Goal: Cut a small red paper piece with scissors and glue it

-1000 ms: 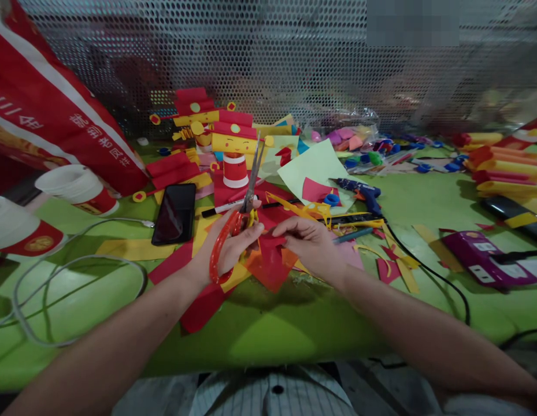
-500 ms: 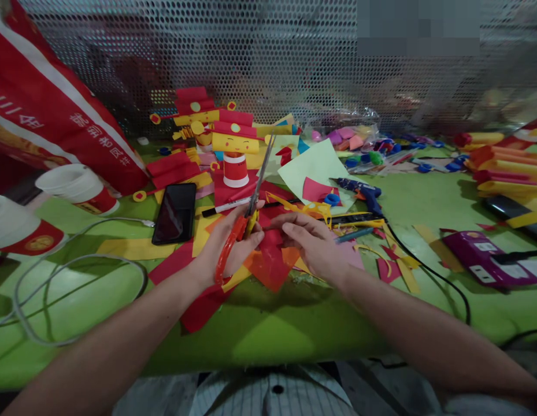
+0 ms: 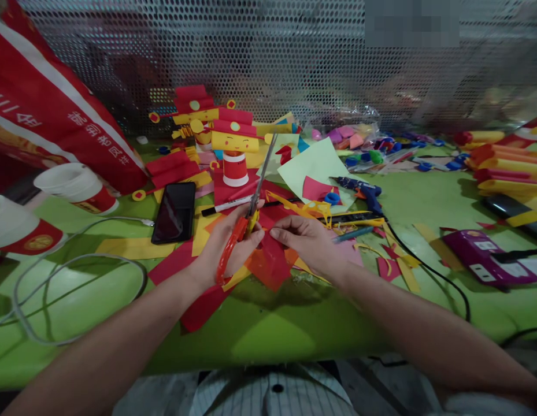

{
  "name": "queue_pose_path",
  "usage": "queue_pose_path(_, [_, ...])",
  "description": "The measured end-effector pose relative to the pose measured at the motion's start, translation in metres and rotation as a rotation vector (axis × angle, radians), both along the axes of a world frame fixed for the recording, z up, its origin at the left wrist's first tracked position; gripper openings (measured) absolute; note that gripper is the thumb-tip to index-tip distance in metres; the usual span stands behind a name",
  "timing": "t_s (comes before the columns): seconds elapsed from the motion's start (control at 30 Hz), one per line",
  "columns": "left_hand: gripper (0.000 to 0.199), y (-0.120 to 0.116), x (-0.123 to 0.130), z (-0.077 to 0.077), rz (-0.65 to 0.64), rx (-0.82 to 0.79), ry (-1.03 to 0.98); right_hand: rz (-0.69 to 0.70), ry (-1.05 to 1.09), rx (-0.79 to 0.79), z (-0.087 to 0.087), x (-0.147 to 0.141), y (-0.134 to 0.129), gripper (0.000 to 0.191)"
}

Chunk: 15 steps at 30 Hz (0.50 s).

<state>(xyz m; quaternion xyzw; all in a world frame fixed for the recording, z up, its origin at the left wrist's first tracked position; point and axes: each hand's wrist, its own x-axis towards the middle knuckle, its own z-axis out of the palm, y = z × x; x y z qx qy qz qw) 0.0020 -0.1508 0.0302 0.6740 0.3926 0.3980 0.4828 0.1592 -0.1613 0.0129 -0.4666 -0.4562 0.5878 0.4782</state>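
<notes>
Across the back, perforated metal panel (image 3: pixel 185 58), punched in close rows of round holes. Below, green surface (image 3: pixel 294 346), smooth, faintly glossy, rounded along the near edge. At far left, red bag (image 3: pixel 73 110), slanted, soft-looking, with pale bands and printed characters. Before it, paper cups (image 3: pixel 73 188) in two stacks, round-rimmed, white over red. Beyond the work area, pale green sheet (image 3: pixel 314 164), flat and crisp-cornered. At right, purple power strip (image 3: pixel 489 257), hard, boxy, with a black plug in it. Over the near middle, left hand (image 3: pixel 214 245), fingers wrapped around scissors (image 3: pixel 237 234): smooth orange handles, slim metal blades pointing up and away from the body. Opposite and well within reach, right hand (image 3: pixel 311 242), fingers curled, thumb drawn in close to them; cannot tell of any hold on something small. Between and below both hands, red paper (image 3: pixel 272 254), flat, angular, pointed toward the near edge. Farther back, cup figure (image 3: pixel 235 144), rolled yellow paper for a head, red hat, red-and-white base. Left of the scissors, black phone (image 3: pixel 174 214), a glossy flat slab. Right of the sheet, dark blue glue gun (image 3: pixel 359 189), on its side. Behind the left hand, slim black-and-white marker (image 3: pixel 227 206). Smallest, blue ring (image 3: pixel 332 198), near the glue gun.
</notes>
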Motion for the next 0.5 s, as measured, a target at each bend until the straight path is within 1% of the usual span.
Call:
queue_pose_path(0.1, [0.04,0.001,0.0002,-0.0005,-0.005,0.012,0.011,-0.007,-0.012,0.014,0.0005,-0.0003,0.0001,0.019])
queue_pose_path(0.2, [0.042,0.0015,0.0002,-0.0008,-0.009,0.009,0.018,-0.01,-0.04,0.022,0.0002,0.0003,0.0005,0.02])
queue_pose_path(0.5, [0.042,-0.0012,0.0013,0.0007,0.041,-0.021,0.024,0.022,-0.013,-0.016,-0.0001,0.0008,0.0009,0.018])
